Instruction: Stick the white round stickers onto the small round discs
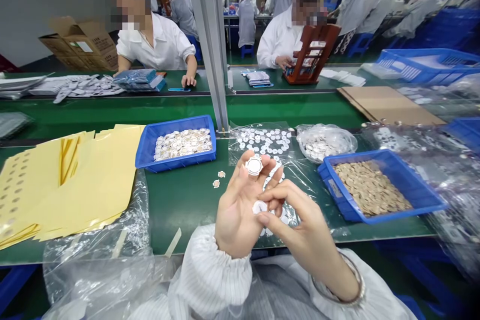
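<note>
My left hand (236, 210) is palm up above the near side of the bench, its thumb and fingers closed on a small round white disc (254, 165) with a dark ring and small tabs at its edge. Just below, the thumb and fingertips of my right hand (296, 210) pinch a second white piece (259, 207), roughly round, over the left palm. Beneath and behind my hands, many small white discs (262, 141) lie on a clear plastic sheet. Two small tan-and-white pieces (216, 183) rest on the green bench to the left of my hands.
A blue tray (176, 164) of white pieces stands left, a blue tray (337, 195) of tan discs right. Yellow sheets (101, 175) cover the far left. A plastic bag (326, 141) of pieces lies behind. A metal post (210, 45) rises ahead; two people work across the bench.
</note>
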`<action>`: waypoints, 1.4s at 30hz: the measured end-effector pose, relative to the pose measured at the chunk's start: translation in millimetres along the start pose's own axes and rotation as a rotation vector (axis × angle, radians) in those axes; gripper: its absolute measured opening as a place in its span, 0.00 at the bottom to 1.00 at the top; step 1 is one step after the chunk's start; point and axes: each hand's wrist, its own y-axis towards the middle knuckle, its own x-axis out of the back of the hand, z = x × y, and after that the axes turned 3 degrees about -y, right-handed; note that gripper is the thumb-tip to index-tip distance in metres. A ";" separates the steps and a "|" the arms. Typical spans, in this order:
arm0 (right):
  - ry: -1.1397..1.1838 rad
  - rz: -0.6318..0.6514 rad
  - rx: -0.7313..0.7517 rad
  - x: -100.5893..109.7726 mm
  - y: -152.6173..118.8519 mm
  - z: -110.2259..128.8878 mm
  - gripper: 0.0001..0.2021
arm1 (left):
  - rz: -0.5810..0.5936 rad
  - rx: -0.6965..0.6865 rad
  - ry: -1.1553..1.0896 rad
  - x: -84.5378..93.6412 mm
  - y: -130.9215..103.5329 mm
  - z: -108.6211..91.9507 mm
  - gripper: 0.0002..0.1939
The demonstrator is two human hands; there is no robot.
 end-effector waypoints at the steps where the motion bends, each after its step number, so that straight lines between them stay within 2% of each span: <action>1: 0.005 -0.017 -0.037 -2.2 0.3 0.6 0.02 | 0.002 -0.016 0.011 0.0 -0.6 0.5 0.09; 5: 0.050 -0.010 -0.126 -7.7 1.8 2.2 0.03 | 0.025 -0.026 0.014 -0.7 -1.5 0.4 0.09; 9: 0.045 -0.014 -0.133 -9.2 0.4 3.0 0.03 | -0.041 -0.026 -0.020 -1.4 0.6 -0.5 0.10; 12: -0.046 -0.058 -0.105 -12.0 -2.2 3.9 0.06 | -0.084 -0.013 -0.042 -1.6 3.0 -0.2 0.09; 19: -0.313 -0.186 -0.005 -19.3 -5.7 4.1 0.08 | -0.096 0.058 -0.147 0.1 8.1 -1.6 0.12; 26: -0.187 -0.156 -0.021 -12.5 -8.0 1.9 0.10 | -0.116 0.064 -0.142 0.3 8.5 -5.4 0.12; 31: -0.060 -0.093 0.063 -6.1 -6.1 -1.6 0.06 | -0.101 0.069 -0.133 -2.7 6.3 -6.9 0.11; 42: -0.023 -0.025 0.133 -1.2 -5.1 -3.3 0.12 | -0.006 0.006 -0.056 -2.5 3.3 -5.0 0.10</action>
